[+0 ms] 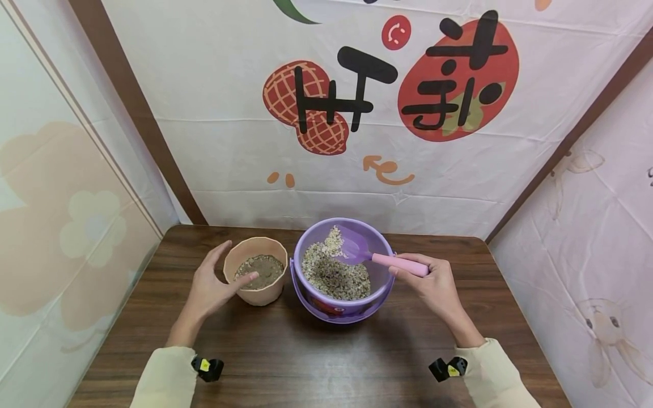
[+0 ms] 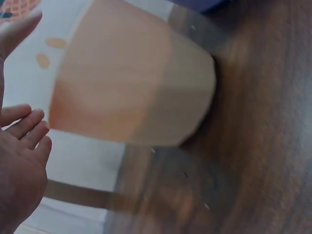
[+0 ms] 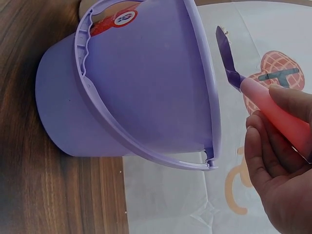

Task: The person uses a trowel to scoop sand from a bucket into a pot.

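Note:
My right hand (image 1: 425, 283) grips the pink handle of a toy shovel (image 1: 400, 263). Its purple blade lies over the mouth of a purple bucket (image 1: 384, 286), with pale grains on it. Inside the bucket is a grey-beige grainy mix (image 1: 336, 277). In the right wrist view the shovel (image 3: 265, 100) stands above the bucket rim, pinched between thumb and fingers. My left hand (image 1: 211, 283) is spread at the left side of a peach flowerpot (image 1: 257, 297), thumb over its rim. The flowerpot holds grey-brown soil (image 1: 262, 271). In the left wrist view the fingers are extended by the flowerpot (image 2: 112, 73).
Flowerpot and bucket stand side by side near the back of a dark wooden table (image 1: 306, 362). The bucket's handle (image 3: 122, 134) hangs down at its front. A printed white cloth (image 1: 229, 141) rises behind the table, and further cloths hang on both sides.

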